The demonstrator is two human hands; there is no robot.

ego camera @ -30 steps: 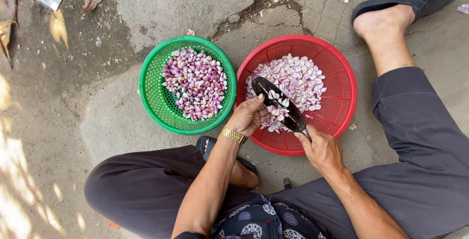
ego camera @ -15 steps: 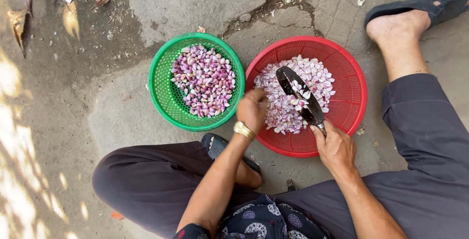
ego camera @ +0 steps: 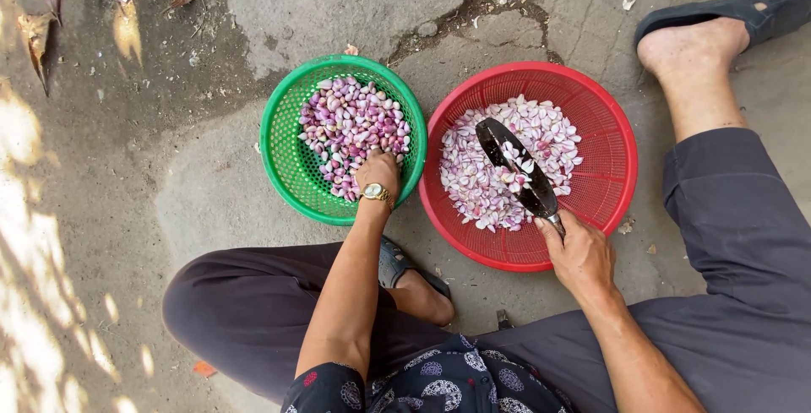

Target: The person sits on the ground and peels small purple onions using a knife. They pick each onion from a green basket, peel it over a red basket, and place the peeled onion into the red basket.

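Observation:
A green basket (ego camera: 283,138) on the ground holds several purple shallots (ego camera: 351,126). To its right, a red basket (ego camera: 604,189) holds paler cut shallot pieces (ego camera: 490,189). My left hand (ego camera: 378,172), with a gold watch on the wrist, reaches into the green basket among the shallots; I cannot see whether its fingers hold one. My right hand (ego camera: 579,252) grips the handle of a dark knife (ego camera: 515,164), whose blade lies over the red basket with bits stuck to it.
I sit on rough concrete with my legs in dark trousers spread around the baskets. My bare foot and a dark sandal (ego camera: 735,12) lie at the upper right, another sandal (ego camera: 397,265) under my left leg. Dry leaves (ego camera: 38,29) lie at the upper left.
My left hand has moved from the red basket, beside the knife, over into the green basket. The knife stays over the red basket.

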